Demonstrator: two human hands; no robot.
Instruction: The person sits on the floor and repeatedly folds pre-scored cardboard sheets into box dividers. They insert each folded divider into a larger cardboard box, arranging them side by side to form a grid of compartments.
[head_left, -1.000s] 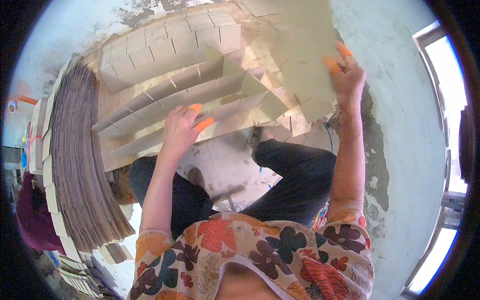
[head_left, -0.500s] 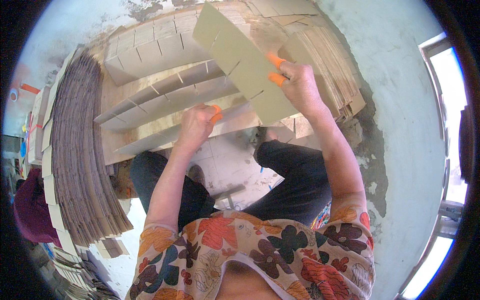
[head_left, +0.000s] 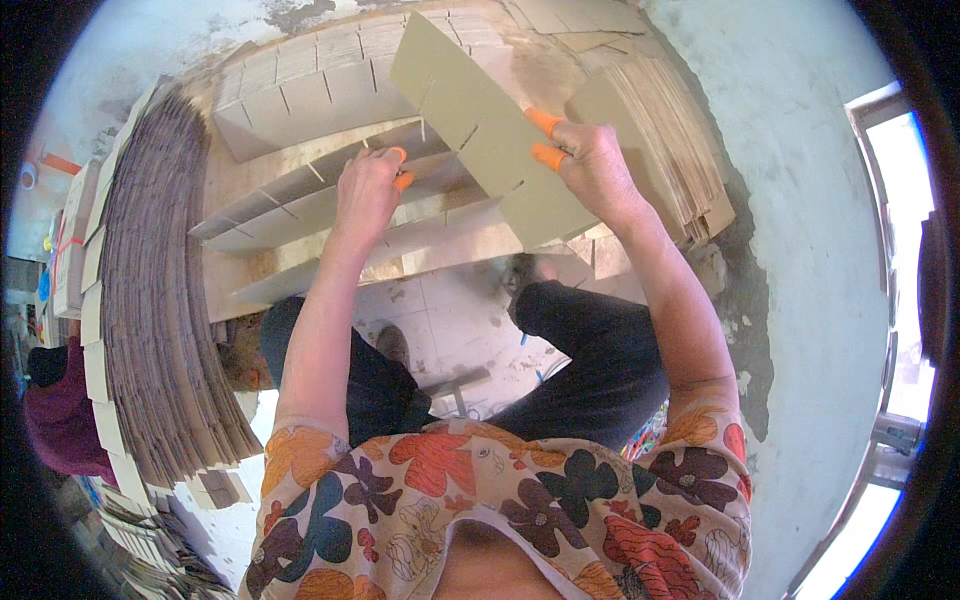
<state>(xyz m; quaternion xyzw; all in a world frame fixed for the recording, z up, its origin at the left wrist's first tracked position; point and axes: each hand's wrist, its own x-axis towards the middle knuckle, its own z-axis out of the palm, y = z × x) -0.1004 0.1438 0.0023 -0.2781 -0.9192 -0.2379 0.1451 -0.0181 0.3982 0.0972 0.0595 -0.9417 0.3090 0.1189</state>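
Observation:
My right hand [head_left: 600,175], with orange finger covers on thumb and finger, holds a flat cardboard divider [head_left: 480,140] by its right edge. The divider is raised and tilted, with several short slots along it. My left hand [head_left: 368,195] also wears orange finger covers. Its fingers are curled together at the upper edge of a standing slotted cardboard strip [head_left: 285,195]; the hand partly hides this contact. Nearer to me stands another long cardboard strip [head_left: 290,280], roughly parallel, on the wooden board [head_left: 225,308].
Behind the strips stands a block of slotted cardboard pieces [head_left: 310,100]. A stack of cardboard sheets [head_left: 665,150] leans at the right, beside the wall [head_left: 810,200]. A long curved row of packed cardboard [head_left: 165,290] runs along the left. My knees [head_left: 590,340] are below the board.
My left hand has moved away from me and slightly left, from the nearer strip to the farther one. My right hand still holds the divider, which has barely shifted.

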